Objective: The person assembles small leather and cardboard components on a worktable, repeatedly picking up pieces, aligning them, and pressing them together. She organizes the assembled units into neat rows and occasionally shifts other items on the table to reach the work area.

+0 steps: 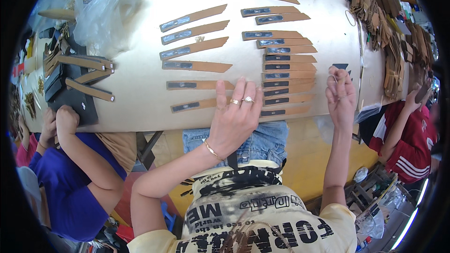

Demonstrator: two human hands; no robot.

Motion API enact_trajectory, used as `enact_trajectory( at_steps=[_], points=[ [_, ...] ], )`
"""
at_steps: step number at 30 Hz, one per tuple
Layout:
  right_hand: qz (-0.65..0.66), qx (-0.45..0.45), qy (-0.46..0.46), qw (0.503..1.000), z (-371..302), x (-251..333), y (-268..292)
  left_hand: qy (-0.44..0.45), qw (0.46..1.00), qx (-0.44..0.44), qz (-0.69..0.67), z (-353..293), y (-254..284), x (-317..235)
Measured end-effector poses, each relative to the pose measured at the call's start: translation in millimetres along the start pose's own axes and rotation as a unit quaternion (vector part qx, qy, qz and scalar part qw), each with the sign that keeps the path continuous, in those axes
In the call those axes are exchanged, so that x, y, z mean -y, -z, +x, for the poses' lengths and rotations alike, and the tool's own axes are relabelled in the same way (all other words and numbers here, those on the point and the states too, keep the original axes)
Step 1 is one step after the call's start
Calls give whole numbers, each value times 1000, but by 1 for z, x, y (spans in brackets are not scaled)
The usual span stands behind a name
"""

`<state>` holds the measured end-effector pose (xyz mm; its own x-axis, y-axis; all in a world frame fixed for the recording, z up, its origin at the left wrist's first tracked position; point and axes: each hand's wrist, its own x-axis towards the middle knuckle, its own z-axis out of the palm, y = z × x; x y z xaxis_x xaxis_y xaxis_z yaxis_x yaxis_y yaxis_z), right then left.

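Observation:
Several tan leather strips with dark patches lie in two columns on the beige table [140, 89]. My left hand [236, 112], with rings and a gold bracelet, lies flat with fingers spread at the table's near edge. Its fingertips rest on the lowest strips, one [199, 85] in the left column and one [300, 98] in the right. My right hand [341, 96] hovers just right of the right column, fingers curled on what looks like a thin pale band [333, 79]. A small dark piece [341, 66] lies just beyond it.
A person in a blue shirt [70, 182] sits at left, hands on a black piece [77, 105] near more strips. A person in red [412, 145] works at right. Heaps of tan pieces [389, 23] fill the far right. A clear plastic bag [101, 11] lies far left.

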<state>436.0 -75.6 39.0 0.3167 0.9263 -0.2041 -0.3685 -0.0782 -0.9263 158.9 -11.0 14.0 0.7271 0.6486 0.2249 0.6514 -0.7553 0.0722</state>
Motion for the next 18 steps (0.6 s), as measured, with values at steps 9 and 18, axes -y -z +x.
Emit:
enact_trajectory(
  at_steps=[9, 18],
  points=[
    [340, 54, 31, 938, 8, -7, 8, 21, 994, -59, -88, 4, -1, 7],
    [335, 16, -36, 941, 18, -5, -35, 73, 990, -4, -122, 18, -7, -7]
  ],
)
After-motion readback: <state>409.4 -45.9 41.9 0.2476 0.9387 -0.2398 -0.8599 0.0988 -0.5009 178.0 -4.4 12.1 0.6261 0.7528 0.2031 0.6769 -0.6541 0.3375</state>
